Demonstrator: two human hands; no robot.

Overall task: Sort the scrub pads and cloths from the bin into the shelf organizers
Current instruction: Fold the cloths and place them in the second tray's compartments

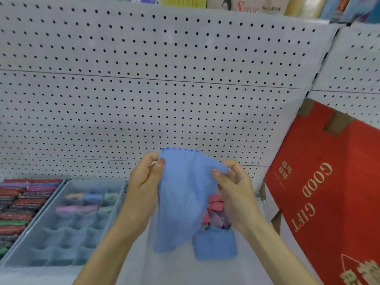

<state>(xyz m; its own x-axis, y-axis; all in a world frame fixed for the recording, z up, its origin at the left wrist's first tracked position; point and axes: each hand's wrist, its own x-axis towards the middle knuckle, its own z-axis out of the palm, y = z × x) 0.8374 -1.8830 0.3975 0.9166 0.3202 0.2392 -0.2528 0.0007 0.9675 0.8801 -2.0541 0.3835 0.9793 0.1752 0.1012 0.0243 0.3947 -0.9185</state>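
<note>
A light blue cloth (181,200) hangs spread in front of me. My left hand (145,175) pinches its upper left corner and my right hand (234,186) pinches its upper right edge. Behind and below the cloth lies a heap of pink, purple and blue cloths (216,214); the bin under them is blurred and mostly hidden. At lower left a pale blue divided organizer (51,239) holds a few rolled cloths (90,200) in its far cells. Left of it, another organizer (46,199) is packed with glittery scrub pads (18,204).
A white pegboard wall (164,89) backs the shelf. A red cardboard box (329,192) printed "GOOD GIFT" leans at the right. Packaged goods (257,5) stand on the shelf above.
</note>
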